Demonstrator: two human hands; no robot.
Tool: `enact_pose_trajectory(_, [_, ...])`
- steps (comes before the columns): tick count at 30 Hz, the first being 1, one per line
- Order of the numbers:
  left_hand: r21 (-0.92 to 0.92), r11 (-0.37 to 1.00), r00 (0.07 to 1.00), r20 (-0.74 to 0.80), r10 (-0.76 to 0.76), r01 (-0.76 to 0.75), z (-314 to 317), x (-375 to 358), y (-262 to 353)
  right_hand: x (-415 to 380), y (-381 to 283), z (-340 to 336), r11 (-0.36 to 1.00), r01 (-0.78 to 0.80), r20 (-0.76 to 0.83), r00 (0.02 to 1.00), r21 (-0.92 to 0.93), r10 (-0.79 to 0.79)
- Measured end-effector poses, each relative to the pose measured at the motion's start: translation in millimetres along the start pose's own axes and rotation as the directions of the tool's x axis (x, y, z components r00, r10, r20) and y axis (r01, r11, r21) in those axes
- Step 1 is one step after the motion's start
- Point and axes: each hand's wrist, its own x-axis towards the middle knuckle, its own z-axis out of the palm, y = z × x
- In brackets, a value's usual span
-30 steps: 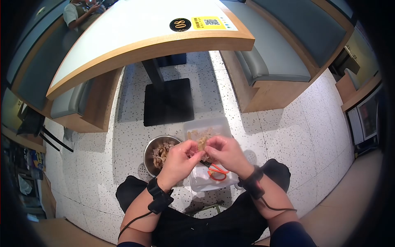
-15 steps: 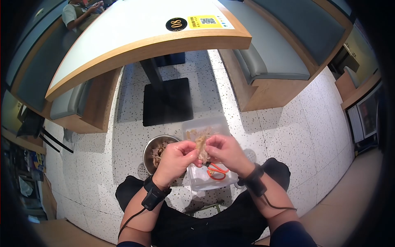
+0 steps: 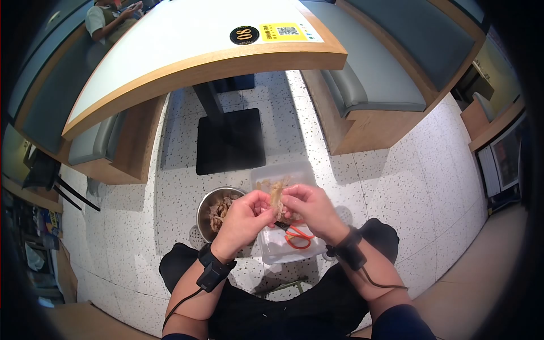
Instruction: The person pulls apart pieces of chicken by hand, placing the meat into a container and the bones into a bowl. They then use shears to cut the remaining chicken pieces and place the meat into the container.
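Note:
A piece of pale, stringy meat (image 3: 276, 196) is pinched between both hands above a whitish plastic tub (image 3: 275, 253). My left hand (image 3: 245, 216) grips its left side with thumb and fingers closed. On the other side, my right hand (image 3: 313, 207) pinches it from the right. Below my right hand, orange-handled scissors (image 3: 299, 238) lie in the near part of the tub; their blades are hard to see. More pale scraps lie in the tub's far part, partly hidden by the hands. A steel bowl (image 3: 202, 211) holding browner meat pieces (image 3: 220, 214) stands left of the tub, partly behind my left hand.
Ahead is a white table (image 3: 170, 39) with a wooden edge and a black pedestal base (image 3: 231, 147). Padded benches (image 3: 385, 90) flank it. A seated person (image 3: 110, 22) is at the far left. Both containers are low, between my knees and the table base.
The meat is shifted slightly in my fingers, its upper end now reaching a bit higher. Both hands stay over the tub, nearly in the same place.

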Motion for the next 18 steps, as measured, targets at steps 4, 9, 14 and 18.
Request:
enact_pose_trajectory(4, [-0.029,1.000,0.999,-0.038,-0.006,0.005,2.0,-0.7,0.1,-1.8,-3.9,3.7,0.991,0.083,0.018,0.997,-0.103,-0.082])
enact_pose_trajectory(9, [0.063,0.998,0.997,-0.075,0.013,-0.008,1.4,-3.1,2.1,1.0,6.8,0.2,0.959,0.116,0.052,0.993,-0.260,-0.106])
enact_pose_trajectory(14, [0.118,0.993,0.993,-0.114,0.026,-0.013,4.1,-0.9,-12.7,-4.8,4.6,7.8,0.865,0.205,0.010,0.974,-0.459,-0.225])
enact_pose_trajectory(18, [0.214,0.976,0.988,-0.136,0.076,-0.046,8.9,-1.3,-13.9,-3.7,12.2,8.9,0.806,0.253,-0.041,0.945,-0.535,-0.324])
